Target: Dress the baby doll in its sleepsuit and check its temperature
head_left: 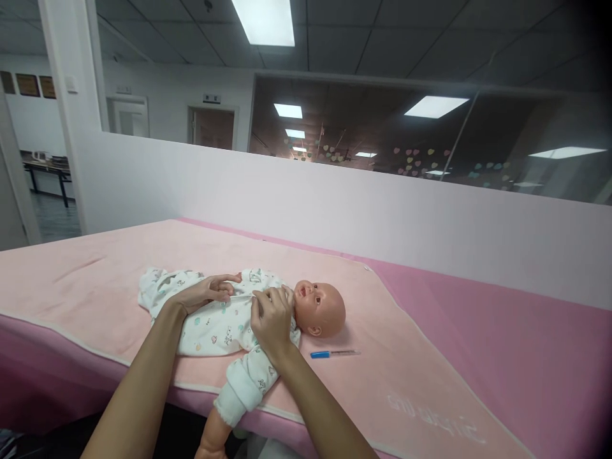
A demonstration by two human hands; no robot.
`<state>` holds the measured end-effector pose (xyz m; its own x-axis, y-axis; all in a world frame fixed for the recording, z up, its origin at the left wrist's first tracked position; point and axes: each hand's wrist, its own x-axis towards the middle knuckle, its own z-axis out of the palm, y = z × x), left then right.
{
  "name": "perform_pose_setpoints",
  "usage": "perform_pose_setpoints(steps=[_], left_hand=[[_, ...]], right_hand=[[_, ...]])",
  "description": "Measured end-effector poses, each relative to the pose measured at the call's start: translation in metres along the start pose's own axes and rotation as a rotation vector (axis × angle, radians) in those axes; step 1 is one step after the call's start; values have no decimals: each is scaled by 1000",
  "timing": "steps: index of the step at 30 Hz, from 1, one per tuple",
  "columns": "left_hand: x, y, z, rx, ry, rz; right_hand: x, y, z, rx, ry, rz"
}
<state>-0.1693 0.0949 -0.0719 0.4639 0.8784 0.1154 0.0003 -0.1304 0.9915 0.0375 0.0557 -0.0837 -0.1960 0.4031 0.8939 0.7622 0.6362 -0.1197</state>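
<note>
A baby doll [327,312] lies on its back, its bare head to the right. It wears a white printed onesie [210,328], and one sleeved arm [255,379] hangs over the near edge. My left hand [208,294] rests over the middle of the onesie, fingers stretched out and apart. Up at the collar, my right hand [273,319] is closed, its fingertips pinching the onesie's front cloth. Just below the doll's head lies a thin clear stick with a blue end [320,354], which looks like a glass thermometer.
A peach blanket [382,382] with a pale edge and faint lettering covers much of the pink table [478,306]. A white low wall [335,204] with glass above it runs behind. A dark desk [50,169] stands far left, beyond a doorway.
</note>
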Motion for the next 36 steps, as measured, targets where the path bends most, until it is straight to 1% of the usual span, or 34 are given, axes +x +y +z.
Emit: perform_pose_setpoints(steps=[2, 4, 6, 7, 8, 9, 12, 14, 17, 20, 24, 29, 36], left_hand=[[2, -3, 0, -40, 23, -5], [4, -5, 0, -86, 43, -6], [4, -8, 0, -131, 63, -2], [4, -9, 0, -148, 73, -1], [4, -10, -1, -161, 82, 0], [4, -11, -1, -170, 89, 0], [4, -12, 0, -177, 105, 5], [4, -11, 1, -171, 125, 18], [3, -9, 3, -161, 171, 41], [2, -8, 4, -168, 198, 36], [2, -8, 5, -189, 193, 18], [3, -6, 7, -196, 213, 21], [-1, -6, 9, -237, 265, 30]], right_hand=[[1, -3, -1, -53, -27, -87], [3, -9, 3, -83, -65, -268], [6, -16, 11, -80, -108, -447], [8, -19, 16, -74, -132, -501], [10, -22, 22, -70, -159, -523], [12, -24, 28, -70, -183, -513], [15, -26, 42, -56, -220, -398], [14, -24, 45, -32, -216, -322], [11, -22, 46, -9, -205, -269], [9, -20, 45, -2, -195, -256], [9, -21, 46, -29, -186, -219], [9, -23, 47, -70, -177, -224], [9, -20, 48, -7, -199, -227]])
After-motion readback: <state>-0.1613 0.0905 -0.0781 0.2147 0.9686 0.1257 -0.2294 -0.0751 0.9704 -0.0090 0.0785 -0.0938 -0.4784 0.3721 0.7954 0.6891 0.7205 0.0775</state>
